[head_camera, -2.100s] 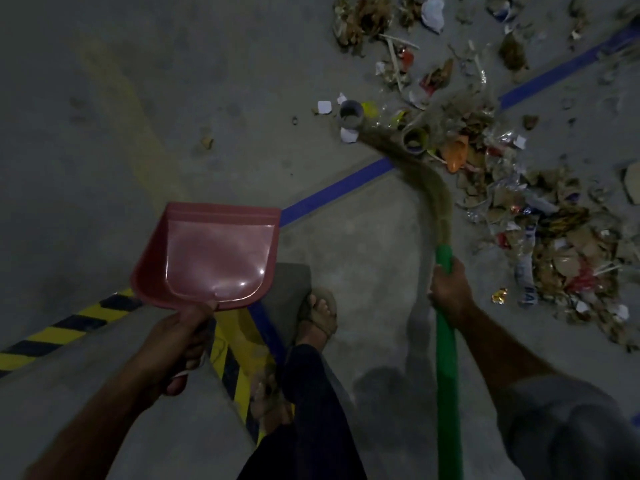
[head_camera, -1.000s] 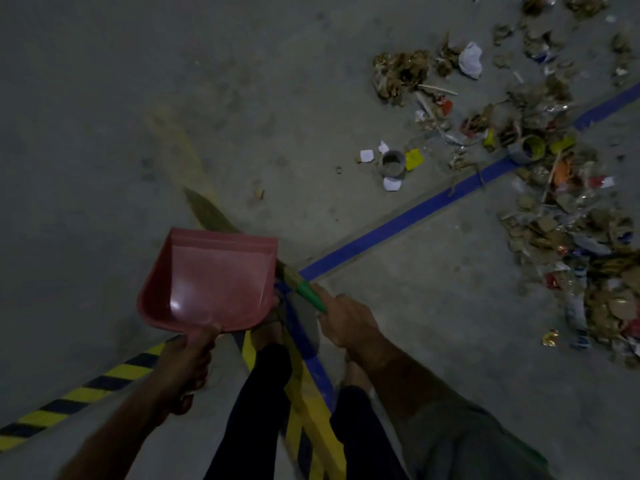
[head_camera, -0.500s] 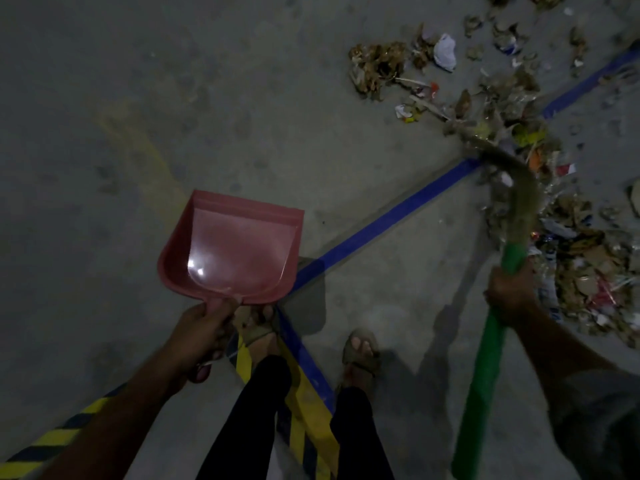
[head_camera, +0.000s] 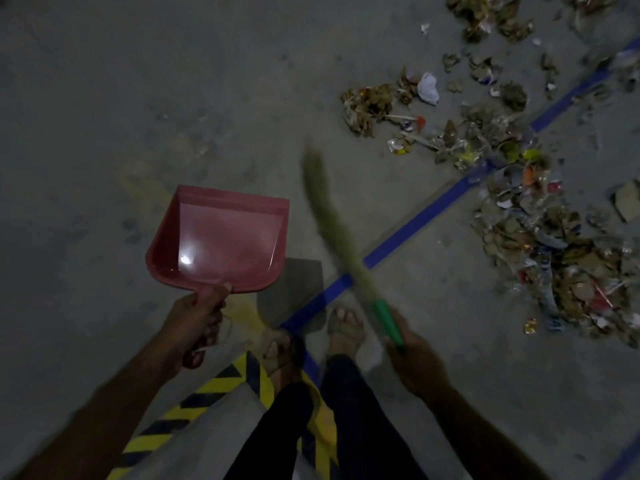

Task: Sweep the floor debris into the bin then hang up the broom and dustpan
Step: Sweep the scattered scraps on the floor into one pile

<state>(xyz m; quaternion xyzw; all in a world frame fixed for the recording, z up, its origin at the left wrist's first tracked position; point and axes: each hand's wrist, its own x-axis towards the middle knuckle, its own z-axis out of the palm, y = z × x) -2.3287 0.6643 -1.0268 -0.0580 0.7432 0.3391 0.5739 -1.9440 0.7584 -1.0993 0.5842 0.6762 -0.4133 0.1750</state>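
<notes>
A red dustpan (head_camera: pixel 221 240) hangs above the floor, its scoop bare, and my left hand (head_camera: pixel 195 323) grips its handle. My right hand (head_camera: pixel 415 365) grips the green handle of a grass broom (head_camera: pixel 332 223). The broom's blurred bristles point up and left, lifted off the floor just right of the dustpan. A wide heap of debris (head_camera: pixel 540 237) made of dry leaves, wrappers and paper scraps lies on the grey floor to the right. Smaller clumps of debris (head_camera: pixel 370 105) lie farther away.
A blue tape line (head_camera: pixel 419 220) runs diagonally across the concrete floor under the debris. Yellow and black hazard tape (head_camera: pixel 207 389) runs by my sandalled feet (head_camera: pixel 343 327) at the bottom. No bin is in view.
The broom has swung from the debris heap on the right back to the left, with its bristles now in the air beside the dustpan. The dustpan stays held at about the same height.
</notes>
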